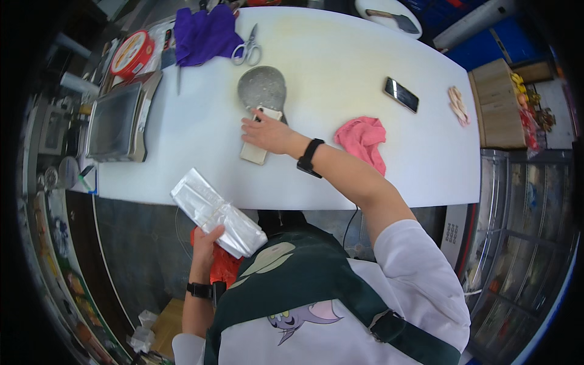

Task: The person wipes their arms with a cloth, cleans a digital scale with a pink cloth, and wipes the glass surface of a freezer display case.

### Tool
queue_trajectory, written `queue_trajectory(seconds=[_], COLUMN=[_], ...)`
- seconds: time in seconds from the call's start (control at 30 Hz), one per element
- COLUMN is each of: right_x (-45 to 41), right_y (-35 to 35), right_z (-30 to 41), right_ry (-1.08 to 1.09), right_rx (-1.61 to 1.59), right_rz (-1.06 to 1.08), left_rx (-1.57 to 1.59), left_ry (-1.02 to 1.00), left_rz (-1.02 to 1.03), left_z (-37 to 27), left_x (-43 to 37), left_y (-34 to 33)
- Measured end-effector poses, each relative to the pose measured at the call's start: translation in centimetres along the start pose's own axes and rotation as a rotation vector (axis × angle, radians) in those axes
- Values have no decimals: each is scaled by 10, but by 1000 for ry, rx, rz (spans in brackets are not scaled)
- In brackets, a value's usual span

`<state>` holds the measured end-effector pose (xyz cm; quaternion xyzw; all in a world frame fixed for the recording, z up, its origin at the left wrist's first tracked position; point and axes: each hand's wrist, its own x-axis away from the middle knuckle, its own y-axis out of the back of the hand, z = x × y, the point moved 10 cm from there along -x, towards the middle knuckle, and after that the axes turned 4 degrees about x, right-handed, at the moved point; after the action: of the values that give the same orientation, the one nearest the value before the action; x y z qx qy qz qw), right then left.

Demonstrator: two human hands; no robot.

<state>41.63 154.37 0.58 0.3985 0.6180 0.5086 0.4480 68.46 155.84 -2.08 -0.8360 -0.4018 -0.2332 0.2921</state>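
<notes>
In my left hand (206, 242) is a flat bundle of clear plastic bags (219, 212), held in front of the table's near edge, thumb on top. An orange-red plastic bag (224, 267) hangs beneath it, beside my apron. My right hand (267, 132) lies palm down across a pale smartphone (253, 153), fingers reaching past its left side. Whether it grips the phone cannot be told. The phone's top end overlaps a grey, speckled, rounded object (261, 86) on the white table (315, 77). To the right of my forearm lies a crumpled pink cloth (362, 139).
Scissors (248, 48) and a purple cloth (200, 36) lie at the back left. A scale-like device (116, 123) and a red round tub (132, 52) occupy the left side. Rightward are a black smartphone (401, 94) and beige fabric (457, 106). A cleaver (394, 20) rests behind.
</notes>
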Motion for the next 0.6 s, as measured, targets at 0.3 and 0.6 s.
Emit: queue_trajectory(seconds=[0.3, 0.6], right_x=[-7, 17], right_y=[1, 49], right_z=[6, 14], right_ry=[142, 102], right_rx=[119, 215], right_rz=[-84, -106], left_rx=[-21, -75], left_ry=[-15, 6], left_rz=[14, 60], left_z=[3, -1], left_x=[-8, -13], left_y=[15, 0])
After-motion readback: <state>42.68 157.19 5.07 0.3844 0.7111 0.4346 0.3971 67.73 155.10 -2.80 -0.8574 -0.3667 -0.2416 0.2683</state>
